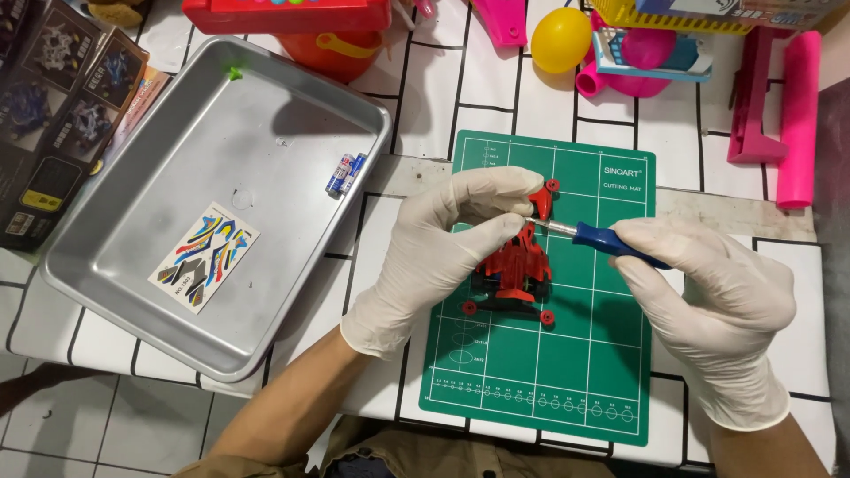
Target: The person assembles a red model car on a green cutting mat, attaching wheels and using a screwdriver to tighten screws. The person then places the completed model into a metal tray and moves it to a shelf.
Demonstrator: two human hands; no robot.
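- My left hand (434, 257) has its fingers closed on the red toy car (513, 265), at the middle of the green mat (567, 372).
- My right hand (708, 301), at 3 o'clock, grips the blue screwdriver (611, 241) tight.
- The metal tray (266, 159) sits at 9 o'clock.

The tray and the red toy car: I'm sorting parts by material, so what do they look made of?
The tray looks like brushed metal, perhaps aluminium: dull grey sheen, soft reflections, rolled rim. The red toy car looks like glossy moulded plastic with black parts; the left hand steadies it while the right hand holds a blue-handled screwdriver to it.
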